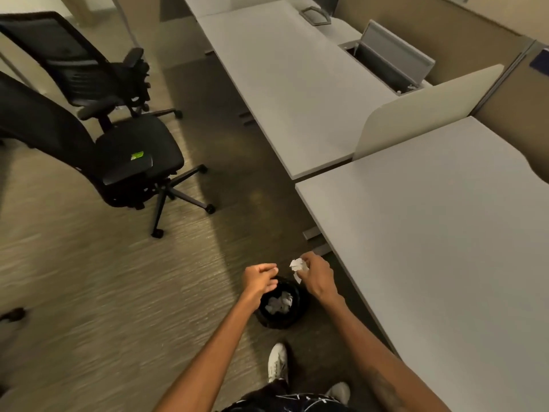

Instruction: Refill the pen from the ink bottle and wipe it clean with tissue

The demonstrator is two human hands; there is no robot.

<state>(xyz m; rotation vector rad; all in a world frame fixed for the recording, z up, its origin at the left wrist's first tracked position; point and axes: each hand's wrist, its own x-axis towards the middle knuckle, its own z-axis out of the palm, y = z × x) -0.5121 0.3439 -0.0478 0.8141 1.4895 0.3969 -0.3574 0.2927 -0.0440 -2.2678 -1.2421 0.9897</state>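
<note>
A crumpled white tissue [297, 267] is pinched in my right hand [316, 276], held above a small black waste bin [294, 315] on the floor. Inside the bin lie several crumpled white tissues [279, 301]. My left hand [258, 278] hovers over the bin's left rim, fingers loosely curled and apart, holding nothing. No pen or ink bottle is in view.
A grey desk [445, 248] runs along my right, with another desk [291, 84] beyond it and a cream divider [416, 114] between them. Two black office chairs [127, 162] stand on the carpet at the left. My white shoes [277, 362] are just behind the bin.
</note>
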